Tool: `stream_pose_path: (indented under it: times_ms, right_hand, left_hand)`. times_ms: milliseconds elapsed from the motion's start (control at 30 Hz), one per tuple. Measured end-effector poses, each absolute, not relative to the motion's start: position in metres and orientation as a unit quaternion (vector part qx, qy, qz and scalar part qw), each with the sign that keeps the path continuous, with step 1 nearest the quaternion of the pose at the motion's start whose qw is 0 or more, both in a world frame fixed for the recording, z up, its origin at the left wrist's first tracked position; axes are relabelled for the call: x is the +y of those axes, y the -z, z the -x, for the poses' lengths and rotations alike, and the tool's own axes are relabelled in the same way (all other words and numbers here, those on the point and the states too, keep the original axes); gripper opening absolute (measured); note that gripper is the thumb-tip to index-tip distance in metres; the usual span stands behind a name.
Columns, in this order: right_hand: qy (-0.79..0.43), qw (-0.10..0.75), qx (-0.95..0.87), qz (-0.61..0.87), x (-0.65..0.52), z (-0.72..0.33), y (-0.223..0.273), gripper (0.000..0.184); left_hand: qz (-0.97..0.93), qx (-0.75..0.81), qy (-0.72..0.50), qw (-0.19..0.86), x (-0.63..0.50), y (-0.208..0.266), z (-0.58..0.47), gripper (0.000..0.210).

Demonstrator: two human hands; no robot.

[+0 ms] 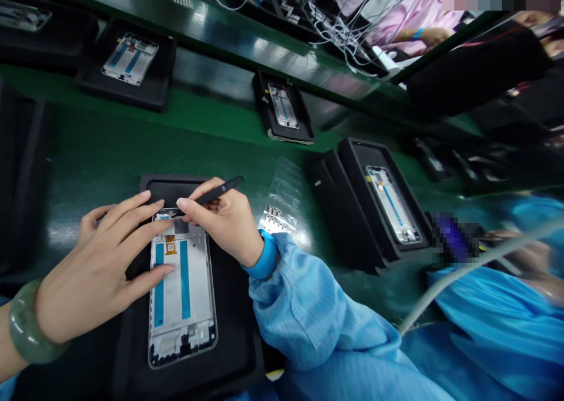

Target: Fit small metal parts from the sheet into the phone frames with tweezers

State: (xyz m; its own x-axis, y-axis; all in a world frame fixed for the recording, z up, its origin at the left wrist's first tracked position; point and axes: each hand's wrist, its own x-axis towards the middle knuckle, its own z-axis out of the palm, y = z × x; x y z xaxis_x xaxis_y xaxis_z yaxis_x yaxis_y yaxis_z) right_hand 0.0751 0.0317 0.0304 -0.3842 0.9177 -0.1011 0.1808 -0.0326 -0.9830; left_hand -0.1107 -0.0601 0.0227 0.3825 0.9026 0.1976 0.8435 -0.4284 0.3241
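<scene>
A phone frame (198, 289) with two blue strips and an orange flex connector lies in a black foam tray (238, 324) in front of me. My left hand (118, 248) rests over its left side, fingers spread, the tips on or just above the frame's edge and upper part. Black tweezers (222, 189) are pinched in my right hand (227, 221). Their tip points down at the top end of the frame. Whether the tip grips a small part is too fine to make out.
A sheet of small metallic parts (275, 220) lies right of my right hand. Stacked black trays (352, 213) hold another phone frame (393, 204). More trays with frames (131, 59) line the green bench (97, 136). A co-worker's blue sleeve (497, 318) is at right.
</scene>
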Motion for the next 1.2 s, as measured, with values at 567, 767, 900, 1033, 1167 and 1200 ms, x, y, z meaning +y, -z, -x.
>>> stream_pose_path:
  times_ms: [567,767,900,1033,1167,1200]
  right_hand:
    - [-0.539,0.418,-0.602,0.415,0.045,-0.076,-0.041,0.031]
    - [-0.566,0.353,-0.63,0.399,0.05,-0.073,-0.032,0.036]
    - [-0.575,0.322,-0.645,0.387,0.048,-0.077,-0.029,0.03]
    - [-0.547,0.321,-0.68,0.369,0.048,-0.079,-0.032,0.021]
    - [-0.501,0.323,-0.721,0.355,0.047,-0.077,-0.034,0.014]
    - [-0.489,0.321,-0.73,0.354,0.046,-0.077,-0.035,0.012]
  left_hand:
    - [-0.836,0.523,-0.16,0.048,-0.055,-0.028,0.109,0.042]
    - [-0.828,0.532,-0.165,0.066,-0.056,-0.023,0.109,0.052]
    - [-0.828,0.531,-0.162,0.074,-0.057,-0.023,0.109,0.055]
    - [-0.828,0.531,-0.162,0.074,-0.058,-0.024,0.109,0.054]
    - [-0.831,0.527,-0.161,0.074,-0.057,-0.024,0.109,0.053]
    - [-0.831,0.527,-0.161,0.074,-0.057,-0.024,0.109,0.053]
